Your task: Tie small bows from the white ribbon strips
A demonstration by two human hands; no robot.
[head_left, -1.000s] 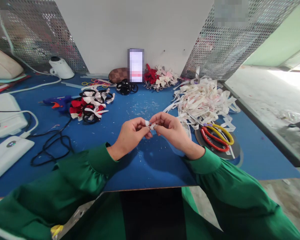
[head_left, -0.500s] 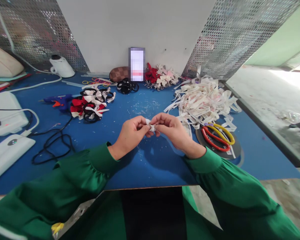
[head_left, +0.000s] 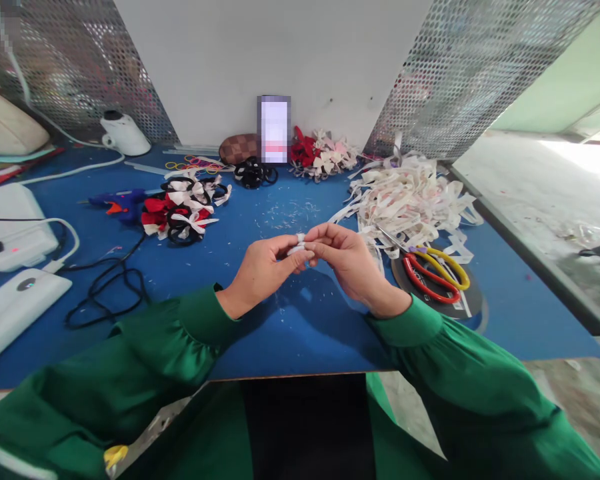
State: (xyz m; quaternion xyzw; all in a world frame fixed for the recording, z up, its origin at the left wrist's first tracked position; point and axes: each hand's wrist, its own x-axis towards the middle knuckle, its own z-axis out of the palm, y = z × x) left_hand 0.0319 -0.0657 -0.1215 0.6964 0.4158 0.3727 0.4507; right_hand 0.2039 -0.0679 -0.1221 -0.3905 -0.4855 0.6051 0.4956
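Observation:
Between my two hands, over the middle of the blue table, is a small piece of white ribbon [head_left: 297, 249]. My left hand [head_left: 265, 267] pinches it from the left with thumb and fingers. From the right, my right hand [head_left: 343, 260] grips the same ribbon, its fingertips touching those of the left. Much of the ribbon is hidden behind the fingers. A heap of white ribbon strips [head_left: 410, 200] lies beyond my right hand, with scissors [head_left: 435, 277] with red and yellow handles nearer to my wrist.
Finished-looking bow hair ties [head_left: 180, 210] lie at left beside a blue glue gun [head_left: 117, 203]. A phone [head_left: 274, 130] leans on the back wall, near black hair ties [head_left: 254, 172] and red and white bows [head_left: 323, 153]. A black cable [head_left: 110, 287] and white power bank [head_left: 25, 310] sit at left.
The fingers of both hands have shifted slightly on the white ribbon, and its shape between the fingertips has changed. Both arms stay in about the same place.

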